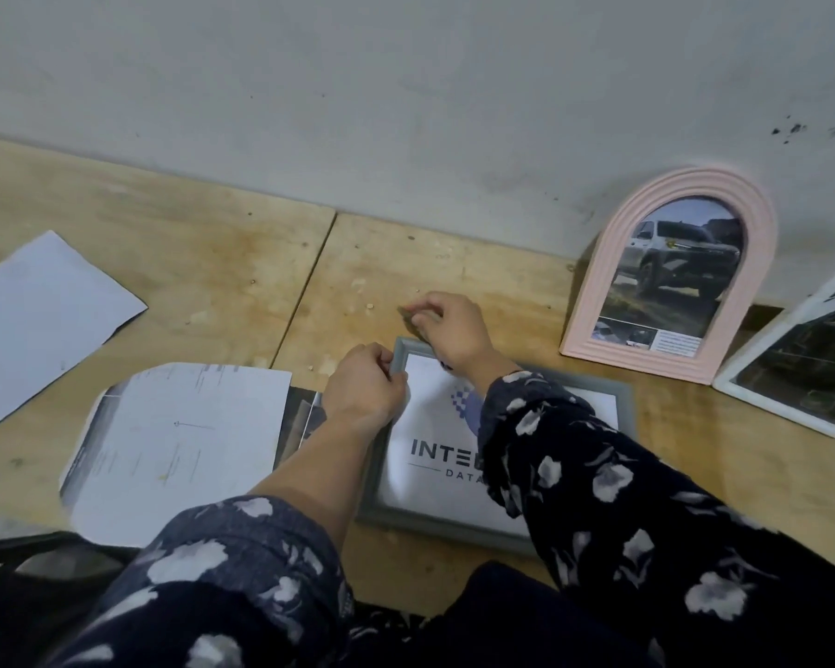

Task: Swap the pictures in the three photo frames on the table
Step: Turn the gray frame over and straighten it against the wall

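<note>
Both hands at the far left corner of the grey frame

The grey frame (pixel 459 520) lies flat on the worktop (pixel 203 262); the left hand (pixel 365 390) pinches its corner, the right hand (pixel 451 325) curls over its far edge. Loose prints (pixel 179 441) lie left; beyond, a pink arched frame (pixel 598 291) and a white frame (pixel 743 383) lean on the wall.

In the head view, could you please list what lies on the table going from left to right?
White sheet → printed sheet → grey frame → pink arched frame → white frame.
</note>
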